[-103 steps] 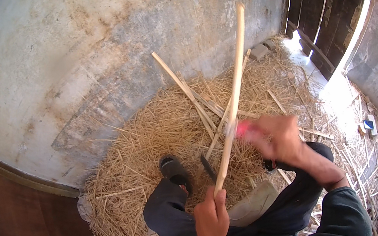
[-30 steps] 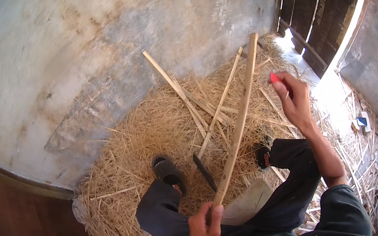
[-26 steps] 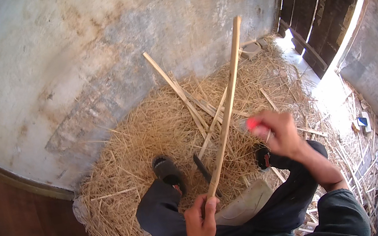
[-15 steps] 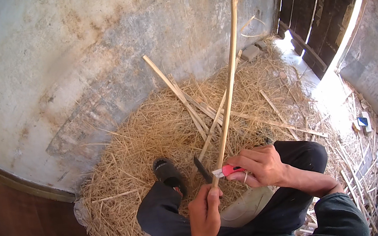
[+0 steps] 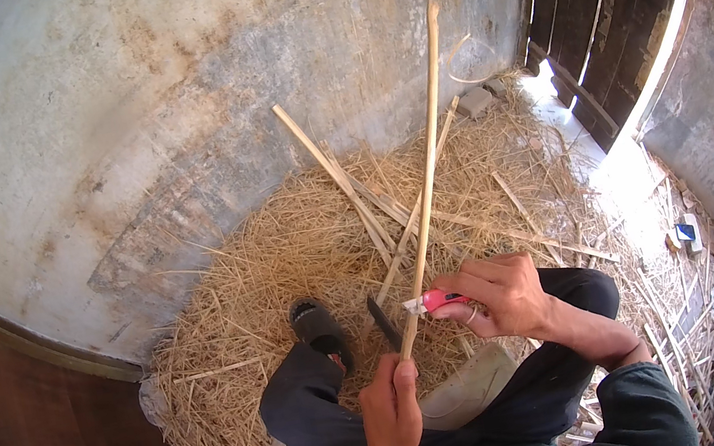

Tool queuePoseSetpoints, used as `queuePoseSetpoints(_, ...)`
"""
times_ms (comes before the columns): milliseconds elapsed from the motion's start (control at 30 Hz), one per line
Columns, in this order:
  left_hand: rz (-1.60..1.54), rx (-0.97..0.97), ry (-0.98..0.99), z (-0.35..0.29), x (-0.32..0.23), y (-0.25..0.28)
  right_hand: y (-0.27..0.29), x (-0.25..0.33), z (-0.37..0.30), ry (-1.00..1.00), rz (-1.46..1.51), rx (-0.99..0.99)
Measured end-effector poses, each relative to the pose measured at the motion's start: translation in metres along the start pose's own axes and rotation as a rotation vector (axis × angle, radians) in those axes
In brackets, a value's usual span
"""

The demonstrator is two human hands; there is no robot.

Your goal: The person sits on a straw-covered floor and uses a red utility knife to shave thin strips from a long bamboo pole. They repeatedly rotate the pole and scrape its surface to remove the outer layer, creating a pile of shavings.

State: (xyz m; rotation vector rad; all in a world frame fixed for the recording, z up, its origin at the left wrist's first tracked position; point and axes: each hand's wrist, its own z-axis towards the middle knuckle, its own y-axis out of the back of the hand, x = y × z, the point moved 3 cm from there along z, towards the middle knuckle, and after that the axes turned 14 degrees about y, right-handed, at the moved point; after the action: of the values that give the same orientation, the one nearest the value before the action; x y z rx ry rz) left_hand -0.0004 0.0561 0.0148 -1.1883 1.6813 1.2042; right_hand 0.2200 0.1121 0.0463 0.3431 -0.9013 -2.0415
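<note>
"Stick (image 5: pixel 430 172): where is it?"

"Above the shavings (image 5: pixel 230 312), slanting from the left hand (image 5: pixel 392 408) toward their far edge; that grip is closed round its near end."

"And the right hand (image 5: pixel 498 293)?"

"Its grip is closed on a red cutter (image 5: pixel 442 299), tip against the stick just beyond the left hand."

"What else?"

"A dark blade (image 5: pixel 383 320) just left of the stick, and strips (image 5: pixel 303 139) lying crossed near the shavings' far edge."
</note>
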Motion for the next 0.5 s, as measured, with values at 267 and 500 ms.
queuePoseSetpoints(267,0.016,-0.029,-0.003,-0.002,0.008,0.004,0.013,0.000,0.018,0.026,-0.019,0.032)
queuePoseSetpoints(500,0.037,0.059,0.073,-0.030,0.035,-0.001,0.063,-0.129,0.005,-0.571,-0.275,-0.284)
